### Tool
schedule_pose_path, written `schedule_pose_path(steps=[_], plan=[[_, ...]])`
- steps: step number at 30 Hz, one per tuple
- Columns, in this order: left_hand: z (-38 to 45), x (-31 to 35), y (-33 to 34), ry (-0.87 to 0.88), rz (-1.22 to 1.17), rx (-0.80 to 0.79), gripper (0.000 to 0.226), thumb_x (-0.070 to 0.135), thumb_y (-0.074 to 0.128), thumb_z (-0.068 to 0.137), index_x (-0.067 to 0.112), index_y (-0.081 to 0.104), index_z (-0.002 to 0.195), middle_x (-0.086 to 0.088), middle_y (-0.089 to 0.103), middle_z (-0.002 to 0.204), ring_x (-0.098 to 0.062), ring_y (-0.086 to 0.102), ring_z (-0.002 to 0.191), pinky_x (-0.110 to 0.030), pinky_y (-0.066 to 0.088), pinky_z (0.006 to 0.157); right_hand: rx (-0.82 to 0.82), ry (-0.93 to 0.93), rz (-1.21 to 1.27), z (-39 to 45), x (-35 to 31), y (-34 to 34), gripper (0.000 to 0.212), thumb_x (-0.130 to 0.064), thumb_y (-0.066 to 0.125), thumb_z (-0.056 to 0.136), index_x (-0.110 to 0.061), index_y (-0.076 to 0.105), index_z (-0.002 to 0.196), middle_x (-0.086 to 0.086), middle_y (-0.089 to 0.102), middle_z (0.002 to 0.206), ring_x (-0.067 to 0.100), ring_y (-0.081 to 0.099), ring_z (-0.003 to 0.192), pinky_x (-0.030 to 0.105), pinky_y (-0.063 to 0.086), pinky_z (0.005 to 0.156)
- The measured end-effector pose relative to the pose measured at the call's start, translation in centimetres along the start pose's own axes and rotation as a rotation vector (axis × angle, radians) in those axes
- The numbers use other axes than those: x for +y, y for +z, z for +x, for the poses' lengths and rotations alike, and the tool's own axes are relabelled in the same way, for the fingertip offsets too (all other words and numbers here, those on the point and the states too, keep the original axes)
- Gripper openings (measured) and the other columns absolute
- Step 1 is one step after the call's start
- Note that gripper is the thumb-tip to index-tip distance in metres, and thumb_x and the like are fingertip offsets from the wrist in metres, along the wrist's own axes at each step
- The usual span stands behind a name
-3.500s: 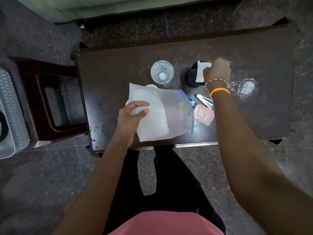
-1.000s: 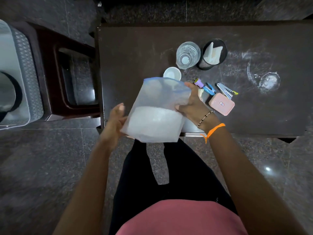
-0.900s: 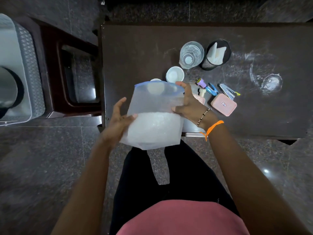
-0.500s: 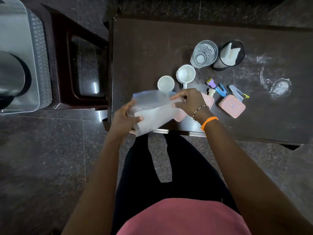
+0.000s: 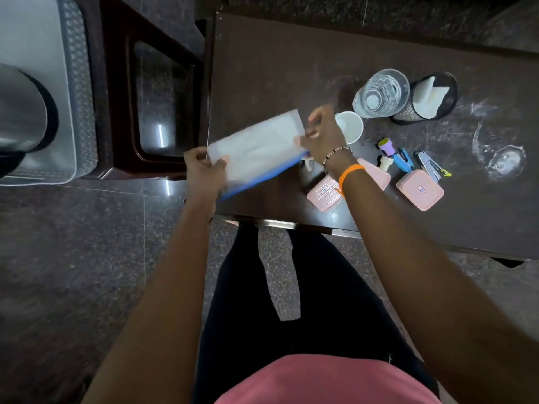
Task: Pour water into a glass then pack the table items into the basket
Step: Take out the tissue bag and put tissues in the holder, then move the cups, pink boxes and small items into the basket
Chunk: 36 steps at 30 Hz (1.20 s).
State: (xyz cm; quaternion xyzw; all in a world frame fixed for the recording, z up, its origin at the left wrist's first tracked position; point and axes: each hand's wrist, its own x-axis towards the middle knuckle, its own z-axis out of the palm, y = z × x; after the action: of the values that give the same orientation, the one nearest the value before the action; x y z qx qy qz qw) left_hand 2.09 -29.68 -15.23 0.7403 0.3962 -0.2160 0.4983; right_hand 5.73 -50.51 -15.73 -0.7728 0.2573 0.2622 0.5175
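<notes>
Both hands are gripping a translucent pouch [image 5: 258, 147] over the table's [image 5: 277, 74] near-left corner | left hand [image 5: 204, 170] pinching its left end | right hand [image 5: 322, 135] pinching its right end | glass [image 5: 380, 93] standing beside mesh cup [image 5: 431, 97] | basket [image 5: 73, 91] sitting at far left

Home room: granite floor [image 5: 73, 258], wooden table [image 5: 277, 68]

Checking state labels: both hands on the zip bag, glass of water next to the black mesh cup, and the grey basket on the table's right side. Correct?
Not quite. The head view shows the grey basket left of the table, beyond the stool. The rest holds: left hand and right hand hold the zip bag, and the glass stands beside the black mesh cup.
</notes>
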Motion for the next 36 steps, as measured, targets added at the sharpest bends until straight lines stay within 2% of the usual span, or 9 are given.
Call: schedule_pose_path(steps=[3,5,10,13,17,22,26,31,36], plan=[[0.9,0.0,0.0,-0.061,-0.104,-0.048,0.055,0.006,0.059,0.087,0.010,0.029,0.133,-0.003,0.048,0.112,-0.014,0.052,0.097,-0.024,0.049,0.072,0.176,-0.081,-0.171,3.5,-1.3,1.4,0.016,0.002,0.057,0.078,-0.012,0.063,0.078,0.011,0.065,0.083,0.015,0.054,0.074,0.027,0.053,0.070],[1.3,-0.3,0.3,-0.078,-0.051,-0.119,0.052,0.008,0.060,0.087,0.010,0.034,0.131,-0.001,0.049,0.113,-0.014,0.051,0.101,-0.025,0.049,0.079,0.157,-0.111,-0.237,5.6,-2.1,2.1,0.031,0.005,0.046,0.078,-0.009,0.071,0.091,0.010,0.071,0.092,0.013,0.057,0.078,0.010,0.047,0.069],[1.1,-1.7,2.7,-0.111,0.227,-0.229,0.044,0.021,0.058,0.089,0.011,0.046,0.131,-0.007,0.050,0.136,-0.021,0.050,0.122,-0.038,0.041,0.106,-0.043,-0.147,-0.562,9.9,-2.6,2.2,0.047,0.007,0.040,0.083,-0.015,0.066,0.115,0.009,0.062,0.127,0.024,0.057,0.119,0.022,0.041,0.101],[-0.1,-2.2,4.0,-0.116,0.254,-0.319,0.036,0.021,0.056,0.090,0.011,0.052,0.124,-0.009,0.059,0.121,-0.022,0.058,0.108,-0.035,0.044,0.098,-0.090,-0.153,-0.653,9.9,-2.1,1.0,0.051,0.010,0.042,0.083,-0.016,0.061,0.123,0.009,0.050,0.140,0.023,0.047,0.130,0.022,0.034,0.110],[-2.1,-2.1,6.4,-0.141,0.244,-0.492,0.026,0.018,0.050,0.092,0.011,0.057,0.117,-0.002,0.061,0.103,-0.008,0.061,0.079,-0.019,0.046,0.075,0.112,-0.223,-0.534,6.0,-0.8,-1.4,0.044,0.009,0.039,0.081,-0.010,0.069,0.108,0.011,0.064,0.123,0.024,0.057,0.116,0.017,0.036,0.094],[-3.6,-2.0,9.1,-0.076,0.307,-0.606,0.035,0.010,0.057,0.088,0.010,0.052,0.122,-0.003,0.061,0.099,-0.014,0.060,0.084,-0.014,0.044,0.068,0.269,-0.043,-0.274,-0.6,4.3,-4.3,0.028,0.005,0.046,0.082,-0.001,0.071,0.093,0.014,0.072,0.102,0.027,0.063,0.100,0.014,0.036,0.074],[-3.3,-2.5,11.5,0.030,0.375,-0.591,0.046,-0.002,0.052,0.086,0.014,0.046,0.129,-0.007,0.060,0.097,-0.015,0.059,0.084,-0.012,0.045,0.065,0.344,0.107,-0.197,-2.7,8.5,-5.2,0.028,0.004,0.045,0.084,0.000,0.064,0.104,0.007,0.064,0.088,0.027,0.058,0.088,0.021,0.039,0.080],[-2.1,-3.5,13.9,0.198,0.497,-0.504,0.047,-0.010,0.052,0.079,0.010,0.049,0.121,-0.002,0.057,0.101,-0.014,0.054,0.088,-0.005,0.040,0.057,0.161,0.167,-0.029,-0.7,10.6,-4.9,0.032,0.001,0.047,0.088,-0.004,0.054,0.118,0.006,0.056,0.094,0.008,0.047,0.063,0.030,0.043,0.079],[-1.2,-4.0,15.4,0.164,0.455,-0.430,0.040,-0.008,0.054,0.081,0.011,0.060,0.116,-0.009,0.067,0.110,-0.011,0.058,0.092,-0.017,0.045,0.078,0.049,0.237,-0.063,1.8,10.9,-4.4,0.030,-0.003,0.049,0.088,-0.006,0.062,0.114,0.008,0.059,0.089,0.007,0.045,0.056,0.023,0.041,0.065]])
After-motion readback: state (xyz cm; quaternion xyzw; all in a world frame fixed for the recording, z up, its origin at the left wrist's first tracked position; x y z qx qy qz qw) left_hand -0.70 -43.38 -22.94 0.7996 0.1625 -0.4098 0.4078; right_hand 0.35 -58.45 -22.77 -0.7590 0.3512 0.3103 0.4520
